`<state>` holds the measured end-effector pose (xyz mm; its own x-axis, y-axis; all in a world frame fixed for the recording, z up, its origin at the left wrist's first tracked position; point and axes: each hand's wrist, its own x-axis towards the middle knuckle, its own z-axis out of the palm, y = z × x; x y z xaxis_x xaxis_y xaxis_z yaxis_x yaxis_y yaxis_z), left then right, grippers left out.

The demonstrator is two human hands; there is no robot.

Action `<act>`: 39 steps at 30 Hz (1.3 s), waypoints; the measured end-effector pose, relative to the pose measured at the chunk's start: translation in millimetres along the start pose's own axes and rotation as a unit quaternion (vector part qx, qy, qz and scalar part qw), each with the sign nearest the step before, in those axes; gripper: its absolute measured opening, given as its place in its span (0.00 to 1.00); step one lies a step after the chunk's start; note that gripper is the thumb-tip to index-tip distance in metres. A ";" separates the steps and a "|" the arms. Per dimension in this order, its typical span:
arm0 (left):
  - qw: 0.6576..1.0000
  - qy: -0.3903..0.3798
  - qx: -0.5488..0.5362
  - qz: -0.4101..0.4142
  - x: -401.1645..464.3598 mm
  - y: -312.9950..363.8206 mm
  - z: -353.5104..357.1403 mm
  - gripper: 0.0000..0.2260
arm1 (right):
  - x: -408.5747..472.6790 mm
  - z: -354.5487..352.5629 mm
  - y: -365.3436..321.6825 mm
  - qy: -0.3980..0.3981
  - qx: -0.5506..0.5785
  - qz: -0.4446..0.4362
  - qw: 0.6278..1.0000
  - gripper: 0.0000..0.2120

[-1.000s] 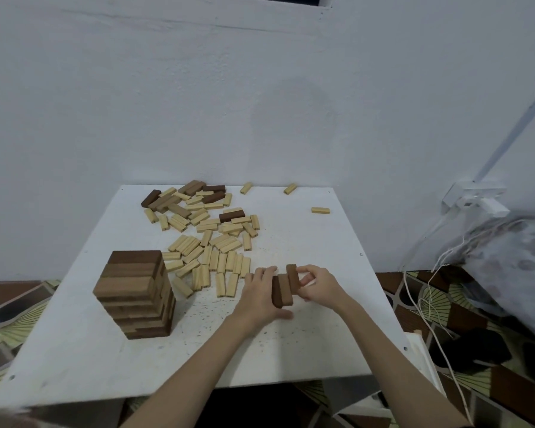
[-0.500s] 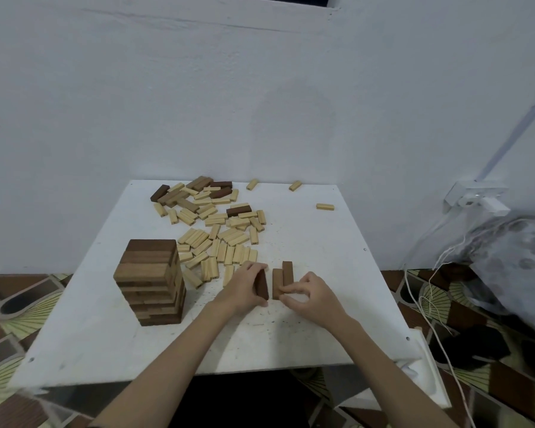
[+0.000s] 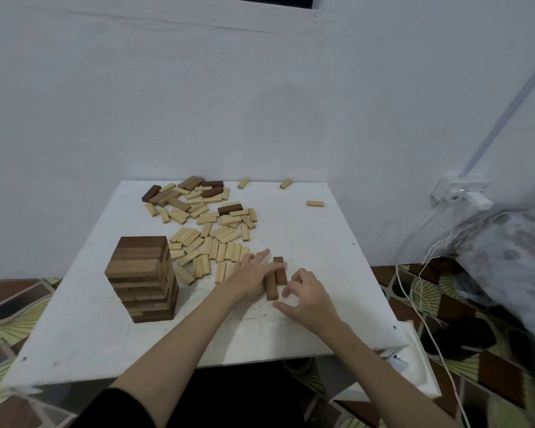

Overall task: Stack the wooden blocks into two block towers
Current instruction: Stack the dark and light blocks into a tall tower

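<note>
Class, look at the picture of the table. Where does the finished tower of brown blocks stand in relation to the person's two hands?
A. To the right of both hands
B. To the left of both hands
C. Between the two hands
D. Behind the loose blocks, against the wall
B: the brown tower stands on the left part of the table, well left of the left hand and the right hand.

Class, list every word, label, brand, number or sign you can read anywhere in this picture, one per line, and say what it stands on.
None: no readable text anywhere in this view.
The brown block tower, the loose pale blocks and the white table bear no print.
The wall socket shows no marking that can be made out.
</note>
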<state>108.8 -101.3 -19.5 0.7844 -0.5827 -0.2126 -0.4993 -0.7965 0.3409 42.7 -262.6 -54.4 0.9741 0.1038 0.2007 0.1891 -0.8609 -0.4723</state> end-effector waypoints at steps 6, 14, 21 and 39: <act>1.000 -0.006 0.009 -0.013 2.1 -7.4 3.8 0.35 | -3.4 2.2 -7.6 -0.074 -0.002 -0.017 0.997 0.28; 0.993 0.040 -0.108 -0.030 -9.2 -11.8 11.0 0.26 | -1.5 18.0 -1.7 0.025 0.068 -0.003 0.997 0.05; 0.989 0.030 -0.138 -0.040 -14.2 -10.3 13.7 0.28 | -3.9 -4.0 17.5 0.089 0.139 0.101 0.981 0.14; 0.955 0.059 -0.274 -0.098 -2.3 -22.0 13.9 0.46 | 41.2 9.8 -8.8 0.017 0.229 0.243 0.942 0.18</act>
<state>112.9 -84.6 -39.3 0.8954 -0.3825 -0.2280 -0.0959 -0.6658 0.7400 82.4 -245.8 -50.3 0.9563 -0.2700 -0.1120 -0.2380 -0.4967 -0.8347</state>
